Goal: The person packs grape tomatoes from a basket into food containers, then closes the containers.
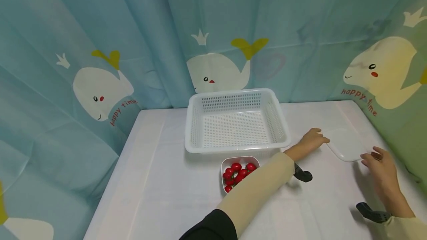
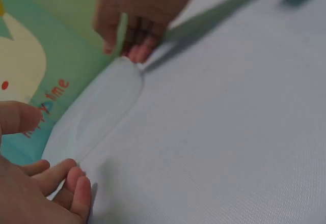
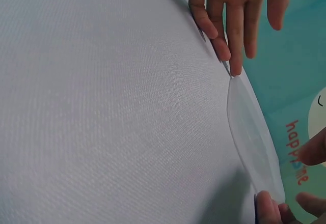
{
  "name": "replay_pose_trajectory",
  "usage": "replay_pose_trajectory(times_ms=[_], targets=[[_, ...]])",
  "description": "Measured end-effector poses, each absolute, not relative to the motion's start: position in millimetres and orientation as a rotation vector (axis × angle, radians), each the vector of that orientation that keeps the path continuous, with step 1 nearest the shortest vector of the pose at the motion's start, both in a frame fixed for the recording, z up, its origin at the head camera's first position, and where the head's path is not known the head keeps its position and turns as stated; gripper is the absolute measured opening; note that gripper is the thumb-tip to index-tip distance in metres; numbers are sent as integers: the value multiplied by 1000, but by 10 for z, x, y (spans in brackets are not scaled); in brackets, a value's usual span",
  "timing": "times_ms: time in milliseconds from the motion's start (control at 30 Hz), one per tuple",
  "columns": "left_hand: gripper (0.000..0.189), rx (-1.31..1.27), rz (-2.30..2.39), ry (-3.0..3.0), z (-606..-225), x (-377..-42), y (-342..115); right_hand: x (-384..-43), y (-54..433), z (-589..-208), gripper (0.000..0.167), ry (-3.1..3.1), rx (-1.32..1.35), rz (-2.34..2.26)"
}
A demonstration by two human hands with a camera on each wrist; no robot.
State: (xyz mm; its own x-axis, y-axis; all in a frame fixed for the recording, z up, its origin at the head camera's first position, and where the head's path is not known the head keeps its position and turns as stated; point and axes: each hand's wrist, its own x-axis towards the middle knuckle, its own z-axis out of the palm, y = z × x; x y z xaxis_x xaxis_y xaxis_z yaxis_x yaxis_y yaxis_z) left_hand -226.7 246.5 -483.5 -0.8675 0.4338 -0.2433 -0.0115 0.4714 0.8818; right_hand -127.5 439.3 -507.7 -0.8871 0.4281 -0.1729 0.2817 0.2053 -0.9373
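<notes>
A clear, flat lid (image 1: 346, 144) with rounded corners lies on the right part of the white table. My left hand (image 1: 309, 144) reaches across to its left edge, and the fingertips touch the rim. At the opposite edge, my right hand (image 1: 381, 169) touches the lid with its fingertips. Both thumbs stand apart from the lid in the wrist views, and the fingers are fairly straight or loosely bent. Left of my hands, a small white box (image 1: 222, 180) holds several red cherry tomatoes (image 1: 236, 167); my left sleeve hides part of it.
A white perforated plastic basket (image 1: 237, 149) stands at the back of the table (image 1: 166, 195), behind the tomato box. A blue-green curtain (image 1: 150, 29) with whale prints hangs along the back and both sides, close to the table's edges.
</notes>
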Motion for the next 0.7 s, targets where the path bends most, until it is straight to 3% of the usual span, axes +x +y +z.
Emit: replay_pose_trajectory(times_ms=[200,467,567,700], targets=[[46,61,1709,2030,-4842,-2203,2429,-1227,4361,-5098,78,-2036,-681,2079],[42,24,1836,1964,-4865,-2176,2390,-1198,4389,-5146,66,-2044,-546,2193],[43,15,1851,1966,-4876,-2168,2371,-1204,4367,-5162,55,-1846,-557,2350],[43,16,1866,1977,-4880,-2148,2357,-1210,4341,-5162,28,-1794,-553,2384]])
